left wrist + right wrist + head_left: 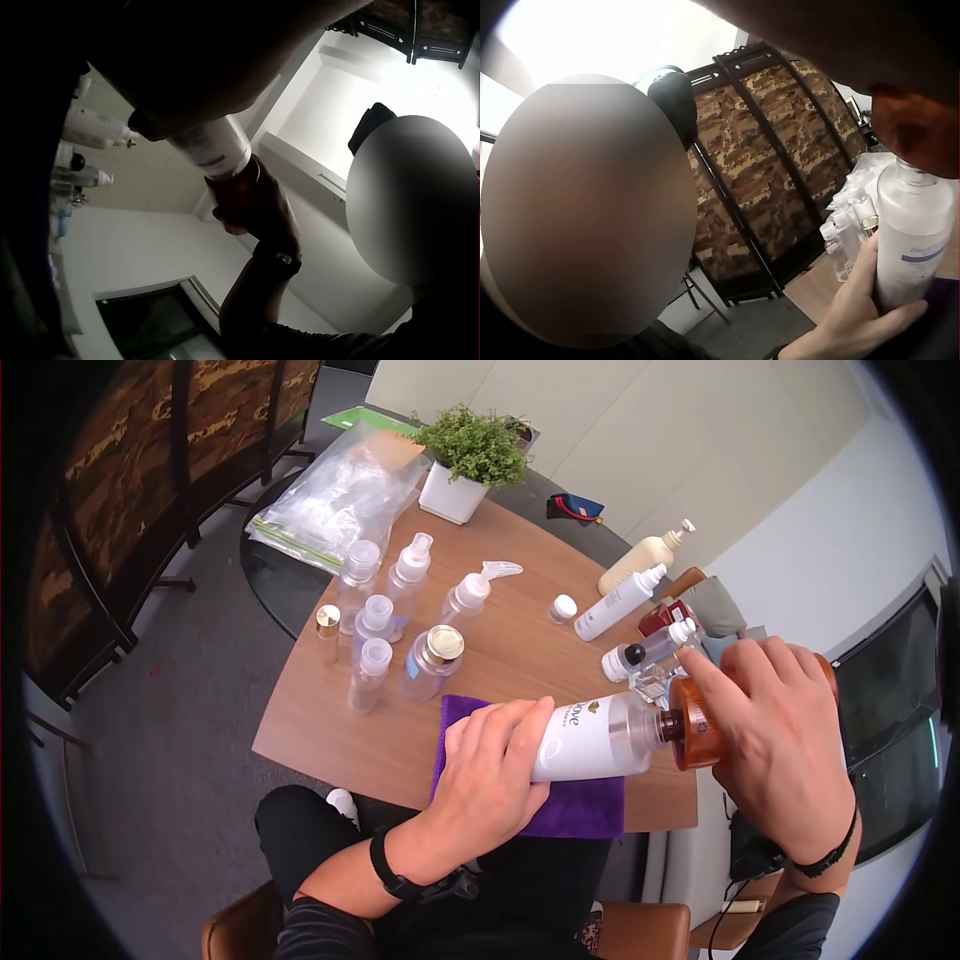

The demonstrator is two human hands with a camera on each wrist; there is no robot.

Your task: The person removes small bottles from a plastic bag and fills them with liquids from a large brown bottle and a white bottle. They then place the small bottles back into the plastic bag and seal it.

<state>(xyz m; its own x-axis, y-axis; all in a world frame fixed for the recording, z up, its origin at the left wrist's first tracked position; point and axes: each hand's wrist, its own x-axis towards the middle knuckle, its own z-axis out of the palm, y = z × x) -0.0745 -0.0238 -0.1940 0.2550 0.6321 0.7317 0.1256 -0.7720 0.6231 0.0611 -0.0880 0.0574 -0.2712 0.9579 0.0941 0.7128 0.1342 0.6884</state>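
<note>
My left hand [488,765] grips a white bottle [592,748] marked "Dove", with a clear shoulder, lying nearly sideways over the purple cloth [580,810]. In my right hand [785,735] is an amber bottle [698,728], held from above. The amber bottle's dark neck meets the open mouth of the Dove bottle. From the right wrist view, the white bottle [915,225] shows my left fingers and thumb around its lower part, and the amber bottle [915,127] overlaps its neck. The inside of the amber bottle is hidden.
Several clear bottles [372,622] stand at the table's left, including a gold-capped one [430,665]. At the back are a potted plant [470,450] and plastic bags [340,490]. A white jar [562,609], spray bottle [620,605] and cream pump bottle [640,563] stand on the right.
</note>
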